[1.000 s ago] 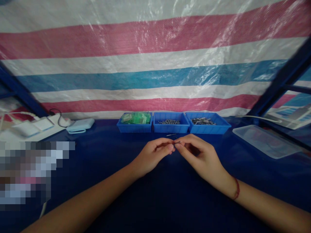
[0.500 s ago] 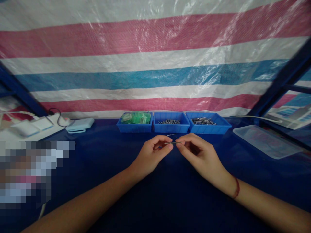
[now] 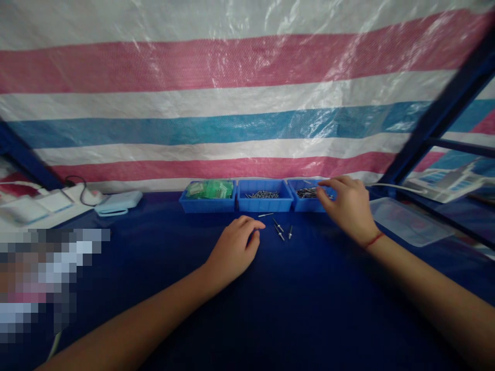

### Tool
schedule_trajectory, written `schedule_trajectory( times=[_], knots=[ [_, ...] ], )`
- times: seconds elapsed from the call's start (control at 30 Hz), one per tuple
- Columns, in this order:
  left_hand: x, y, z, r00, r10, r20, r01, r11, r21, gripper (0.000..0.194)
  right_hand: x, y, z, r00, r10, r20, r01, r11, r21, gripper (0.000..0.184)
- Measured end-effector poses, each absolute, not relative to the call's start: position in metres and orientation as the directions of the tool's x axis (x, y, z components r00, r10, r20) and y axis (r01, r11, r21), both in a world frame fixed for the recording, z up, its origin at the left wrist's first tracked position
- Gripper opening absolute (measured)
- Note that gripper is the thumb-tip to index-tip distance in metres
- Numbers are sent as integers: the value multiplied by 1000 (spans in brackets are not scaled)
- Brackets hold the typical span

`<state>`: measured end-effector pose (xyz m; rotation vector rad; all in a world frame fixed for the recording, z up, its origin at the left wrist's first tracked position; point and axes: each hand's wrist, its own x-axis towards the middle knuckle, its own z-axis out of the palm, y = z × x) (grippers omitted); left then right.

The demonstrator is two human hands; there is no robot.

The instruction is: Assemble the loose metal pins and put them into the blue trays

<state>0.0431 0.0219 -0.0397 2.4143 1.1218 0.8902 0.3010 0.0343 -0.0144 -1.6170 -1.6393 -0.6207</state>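
My left hand (image 3: 234,245) rests on the dark blue table with thumb and forefinger apart and nothing between them. Just right of it lie several metal blind rivets (image 3: 279,232), and a single thin rivet (image 3: 265,214) is a little further back. Over the right blue bin (image 3: 309,206), my right hand (image 3: 346,208) is held with its thumb and fingers apart. That bin holds a heap of thin metal pins (image 3: 307,192), partly hidden by the hand. A small pale sliver (image 3: 307,181) shows near its far rim, too small to name.
The middle blue bin (image 3: 265,206) contains short metal pieces, the left blue bin (image 3: 208,207) green-tinted packets. A clear plastic lid (image 3: 413,224) lies at right. At left are a light blue case (image 3: 119,202) and a white power strip (image 3: 42,206). A striped sheet hangs behind.
My hands were together, pinching a thin metal piece between them. They have parted: the right moved right and up to the right bin, while the left opened and came down onto the table.
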Motion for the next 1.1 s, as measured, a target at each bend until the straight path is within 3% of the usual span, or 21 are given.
schedule_trajectory(
  times=[0.07,0.13,0.27,0.43,0.87,1.0,1.1],
  knots=[
    [42,28,-41,574,716,398,634,-696,337,28,305,38,-19,90,622,778,991,17,-129,25],
    [41,32,-42,642,672,369,647,-733,208,35,298,36,-22,55,599,799,993,50,-106,27],
    [41,38,-45,692,662,288,655,-743,136,40,274,25,-21,-120,605,788,968,247,-43,21],
    [42,38,-48,691,676,255,663,-734,148,39,256,13,-19,-201,619,759,938,345,-33,19],
    [42,37,-43,623,690,369,640,-720,266,22,251,11,-24,-231,632,739,899,430,-87,15],
    [42,36,-42,618,714,329,657,-699,282,21,244,7,-26,-235,652,720,877,462,-132,15],
    [41,35,-41,578,747,329,651,-665,366,19,238,3,-29,-225,680,698,844,494,-208,13]
  ],
)
